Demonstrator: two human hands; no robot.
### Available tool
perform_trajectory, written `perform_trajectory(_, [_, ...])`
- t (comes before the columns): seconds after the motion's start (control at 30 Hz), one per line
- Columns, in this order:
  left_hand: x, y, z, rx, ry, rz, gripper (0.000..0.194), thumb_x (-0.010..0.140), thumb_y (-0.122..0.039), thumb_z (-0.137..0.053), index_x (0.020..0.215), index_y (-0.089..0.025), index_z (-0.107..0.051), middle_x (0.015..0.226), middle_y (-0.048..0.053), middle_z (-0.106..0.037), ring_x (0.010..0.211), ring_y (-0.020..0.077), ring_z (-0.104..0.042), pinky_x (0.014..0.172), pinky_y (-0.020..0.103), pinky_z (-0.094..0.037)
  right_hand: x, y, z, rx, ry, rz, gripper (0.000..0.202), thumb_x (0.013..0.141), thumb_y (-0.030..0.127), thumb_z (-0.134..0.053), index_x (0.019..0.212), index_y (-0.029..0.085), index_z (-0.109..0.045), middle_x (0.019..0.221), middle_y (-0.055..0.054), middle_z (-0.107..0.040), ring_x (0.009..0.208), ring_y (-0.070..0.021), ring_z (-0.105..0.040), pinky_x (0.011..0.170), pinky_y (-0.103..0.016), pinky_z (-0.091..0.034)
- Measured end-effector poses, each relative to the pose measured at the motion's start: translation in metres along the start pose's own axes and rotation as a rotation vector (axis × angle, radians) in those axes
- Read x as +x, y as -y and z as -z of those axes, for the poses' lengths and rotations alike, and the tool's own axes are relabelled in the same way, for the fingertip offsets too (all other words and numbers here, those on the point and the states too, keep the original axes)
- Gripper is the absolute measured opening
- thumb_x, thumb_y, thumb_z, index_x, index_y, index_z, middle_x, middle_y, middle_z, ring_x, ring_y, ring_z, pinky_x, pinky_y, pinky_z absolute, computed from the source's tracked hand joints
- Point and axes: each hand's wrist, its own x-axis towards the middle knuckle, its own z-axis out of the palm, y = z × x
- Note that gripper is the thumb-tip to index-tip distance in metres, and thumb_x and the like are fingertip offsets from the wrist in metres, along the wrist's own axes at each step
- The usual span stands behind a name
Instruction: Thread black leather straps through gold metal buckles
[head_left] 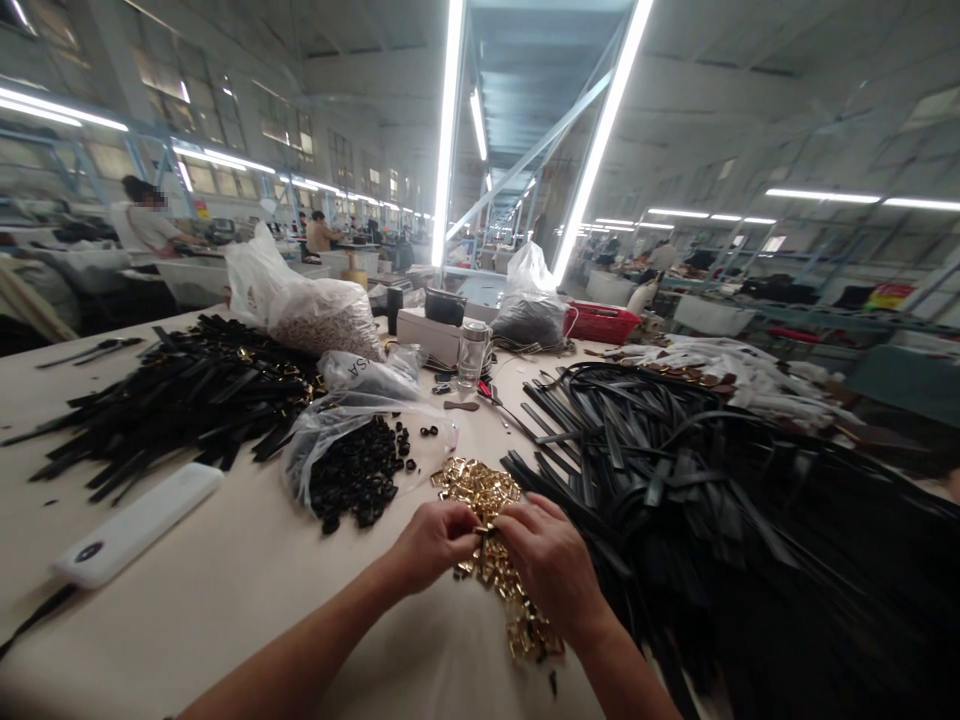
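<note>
My left hand point(435, 545) and my right hand point(544, 555) meet over a pile of gold buckles point(476, 482) on the pale table point(300, 620). The fingers of both are pinched together around a small piece between them, which looks like a gold buckle point(486, 530) with a dark strip; its details are too small to tell. Right of the hands lies a big heap of black straps point(622, 450). On the left, small black loops point(360, 470) spill from a clear plastic bag point(300, 450).
Black straps with buckles point(202, 390) and a white power bank point(142, 525) lie at the left. Farther back are a filled plastic bag point(322, 310), a glass jar point(472, 355), a dark-filled bag point(529, 315) and a red container point(600, 322). People sit in the background.
</note>
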Motion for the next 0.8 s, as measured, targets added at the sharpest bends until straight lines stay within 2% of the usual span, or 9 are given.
perform_trajectory(0.07, [0.002,0.0,0.0,-0.182,-0.017,0.07,0.022,0.066,-0.032,-0.075,0.068,-0.013,-0.065,0.06,0.0,-0.06,0.053,0.0108,-0.051,0.052,0.022,-0.039,0.0,0.0,0.001,0.001,-0.133,-0.025,0.015,0.093,0.022,-0.049,0.095,0.023,-0.064,0.101,-0.007,-0.065,0.093,-0.0207,-0.058,0.095,-0.038,-0.033])
perform_trajectory(0.13, [0.004,0.0,-0.001,-0.353,-0.044,0.115,0.024,0.065,-0.032,-0.076,0.07,-0.013,-0.064,0.06,0.0,-0.06,0.052,0.01,-0.051,0.053,0.022,-0.04,-0.001,0.002,0.0,0.02,-0.197,-0.109,0.014,0.092,0.026,-0.052,0.087,0.021,-0.064,0.095,-0.007,-0.065,0.09,-0.0217,-0.058,0.09,-0.038,-0.037])
perform_trajectory(0.2, [0.004,-0.001,-0.002,-0.475,-0.065,0.146,0.025,0.063,-0.031,-0.078,0.07,-0.013,-0.063,0.059,-0.001,-0.059,0.051,0.0086,-0.05,0.052,0.021,-0.039,-0.001,0.006,-0.006,0.106,-0.144,-0.183,0.015,0.089,0.031,-0.056,0.081,0.021,-0.063,0.087,-0.007,-0.065,0.084,-0.0219,-0.059,0.081,-0.035,-0.041])
perform_trajectory(0.3, [0.002,-0.003,-0.006,-0.589,-0.058,0.196,0.028,0.058,-0.03,-0.082,0.069,-0.012,-0.063,0.058,-0.001,-0.058,0.051,0.0078,-0.048,0.053,0.02,-0.038,-0.001,0.012,-0.018,0.352,-0.034,-0.242,0.016,0.086,0.035,-0.061,0.095,0.022,-0.066,0.094,-0.006,-0.067,0.089,-0.0223,-0.061,0.078,-0.032,-0.045])
perform_trajectory(0.43, [0.0,-0.001,-0.009,-0.617,-0.045,0.222,0.03,0.057,-0.031,-0.083,0.072,-0.012,-0.066,0.064,0.0,-0.06,0.055,0.0085,-0.051,0.056,0.021,-0.041,0.001,0.017,-0.028,0.676,-0.042,-0.324,0.024,0.083,0.036,-0.065,0.104,0.023,-0.067,0.102,-0.005,-0.067,0.095,-0.0219,-0.061,0.082,-0.031,-0.047])
perform_trajectory(0.67, [0.001,0.005,-0.014,-0.552,-0.029,0.23,0.026,0.061,-0.029,-0.081,0.072,-0.012,-0.066,0.062,0.0,-0.061,0.051,0.008,-0.051,0.052,0.02,-0.039,-0.001,0.018,-0.034,0.886,-0.121,-0.461,0.027,0.085,0.043,-0.062,0.104,0.024,-0.069,0.105,-0.006,-0.069,0.099,-0.0249,-0.062,0.088,-0.035,-0.047])
perform_trajectory(0.8, [0.0,0.003,-0.015,-0.477,-0.005,0.206,0.028,0.061,-0.034,-0.081,0.071,-0.011,-0.068,0.064,0.002,-0.063,0.052,0.0088,-0.052,0.052,0.021,-0.039,-0.003,0.019,-0.042,1.21,-0.093,-0.547,0.034,0.084,0.045,-0.063,0.109,0.023,-0.068,0.106,-0.006,-0.069,0.098,-0.0258,-0.063,0.085,-0.037,-0.049])
